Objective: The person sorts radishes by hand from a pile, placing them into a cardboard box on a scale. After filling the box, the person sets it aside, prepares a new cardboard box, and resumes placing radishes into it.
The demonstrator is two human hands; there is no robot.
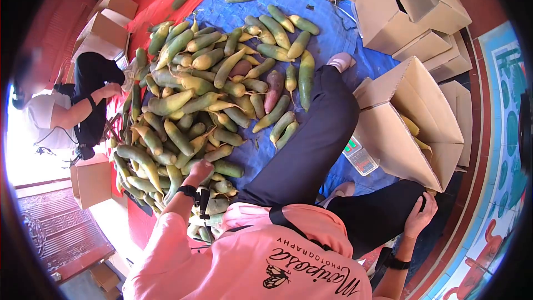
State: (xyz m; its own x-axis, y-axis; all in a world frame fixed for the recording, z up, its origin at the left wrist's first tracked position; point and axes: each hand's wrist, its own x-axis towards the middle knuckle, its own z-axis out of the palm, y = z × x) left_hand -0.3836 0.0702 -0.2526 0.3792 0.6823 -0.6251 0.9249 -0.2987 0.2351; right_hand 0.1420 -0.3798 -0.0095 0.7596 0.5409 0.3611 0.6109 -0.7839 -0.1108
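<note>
A large heap of green radishes [194, 91], with a reddish one [273, 90] among them, lies on a blue tarp [333, 28]. My left hand [200, 172] is down at the near edge of the heap, its fingers closed round a green radish and partly hidden. Resting on my dark-trousered knee is my right hand [420, 215], fingers spread and holding nothing, its fingertips near the lower corner of an open cardboard box [383, 86]. Inside that box some yellowish-green radishes [411, 126] show. A digital scale [361, 158] sits beside the box.
More cardboard boxes [388, 11] stand at the upper right, others [100, 36] at the left. Another person [72, 103] sits left of the heap, a hand near its edge. Red sheeting [152, 3] lies behind. My legs extend between heap and scale.
</note>
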